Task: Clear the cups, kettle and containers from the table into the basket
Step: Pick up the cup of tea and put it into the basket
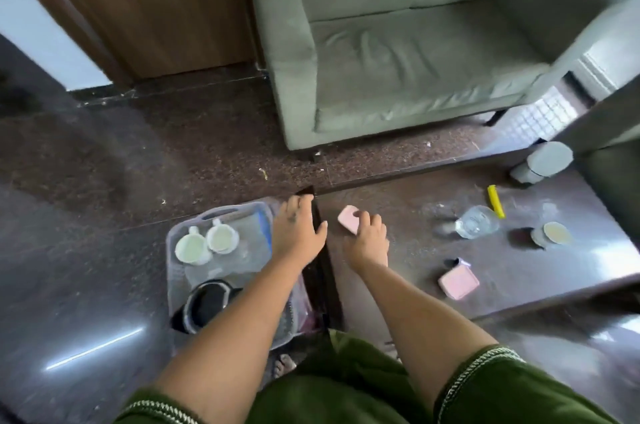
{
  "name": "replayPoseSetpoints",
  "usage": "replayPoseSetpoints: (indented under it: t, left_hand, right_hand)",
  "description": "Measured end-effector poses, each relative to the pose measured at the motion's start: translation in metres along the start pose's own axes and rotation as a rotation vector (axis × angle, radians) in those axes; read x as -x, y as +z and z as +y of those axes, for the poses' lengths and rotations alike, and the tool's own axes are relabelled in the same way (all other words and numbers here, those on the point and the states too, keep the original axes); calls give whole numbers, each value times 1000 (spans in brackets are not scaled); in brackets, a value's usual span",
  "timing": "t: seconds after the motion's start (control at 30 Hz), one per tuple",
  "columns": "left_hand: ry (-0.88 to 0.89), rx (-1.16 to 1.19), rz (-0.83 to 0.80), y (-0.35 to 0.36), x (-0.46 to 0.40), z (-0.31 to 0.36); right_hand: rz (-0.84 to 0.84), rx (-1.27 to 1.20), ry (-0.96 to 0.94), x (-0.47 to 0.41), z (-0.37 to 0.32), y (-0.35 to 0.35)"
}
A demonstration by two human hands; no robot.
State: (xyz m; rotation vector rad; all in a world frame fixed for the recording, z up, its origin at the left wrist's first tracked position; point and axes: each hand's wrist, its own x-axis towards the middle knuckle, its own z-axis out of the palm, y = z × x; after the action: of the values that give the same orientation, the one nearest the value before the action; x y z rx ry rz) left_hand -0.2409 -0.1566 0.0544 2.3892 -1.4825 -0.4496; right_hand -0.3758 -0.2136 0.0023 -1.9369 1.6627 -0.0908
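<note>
A clear plastic basket (173, 271) stands on the floor left of the dark table (519, 271). Inside it are two white cups (206, 240) and a black kettle (207, 304). My left hand (296, 231) hovers with fingers apart above the basket's right side, at the table's corner. My right hand (367, 240) rests on the table, its fingers touching a small pink container (348, 221). A second pink container (459, 281), a clear glass (476, 221), a cup with tea (554, 233) and a grey lidded container (543, 162) stand farther right on the table.
A yellow object (496, 200) lies on the table beyond the glass. A grey-green sofa (398, 53) stands behind the table, with a wooden door (138, 1) to its left. Dark polished floor (86, 181) spreads to the left of the basket.
</note>
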Motion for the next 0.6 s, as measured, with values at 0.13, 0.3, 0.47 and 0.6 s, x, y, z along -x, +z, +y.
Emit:
replayPoseSetpoints:
  t: [0.13,0.3,0.47,0.6]
  left_hand:
    - [112,-35,-136,67,25,81]
    - [126,7,-220,145,46,169]
    - [149,3,-286,203,54,240]
    - [241,-5,-406,238,51,282]
  right_hand:
    - [15,59,84,0,102,-41]
    - [38,107,156,-6,209,-91]
    - [67,13,221,-17,297,-125]
    - [71,-8,336,-32,358,-144]
